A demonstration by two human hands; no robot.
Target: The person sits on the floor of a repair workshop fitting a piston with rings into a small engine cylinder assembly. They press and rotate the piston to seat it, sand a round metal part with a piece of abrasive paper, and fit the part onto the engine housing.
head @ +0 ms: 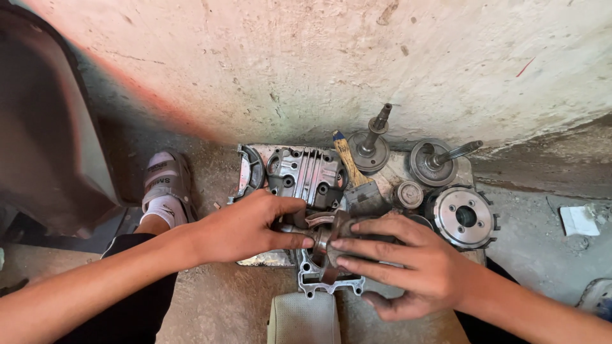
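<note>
A dark, greasy metal shaft part [331, 234] is gripped between the left hand [245, 227] and right hand [408, 261], fingers clamped, above a flat metal tray [271, 258]. Judged step: part handling; steady support is needed.

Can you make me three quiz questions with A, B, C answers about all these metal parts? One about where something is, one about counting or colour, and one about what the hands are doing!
1. Where is the paintbrush?
A. on the metal tray with the parts
B. on the sandal
C. in the left hand

2. How many gear shafts stand upright by the wall?
A. none
B. two
C. five

3. What are the hands doing?
A. resting flat on the floor
B. both gripping one small metal part
C. holding the paintbrush

Answers:
1 A, it lies on the metal tray among parts.
2 B, one gear shaft and another.
3 B, the left hand and right hand pinch the small metal part.
</note>
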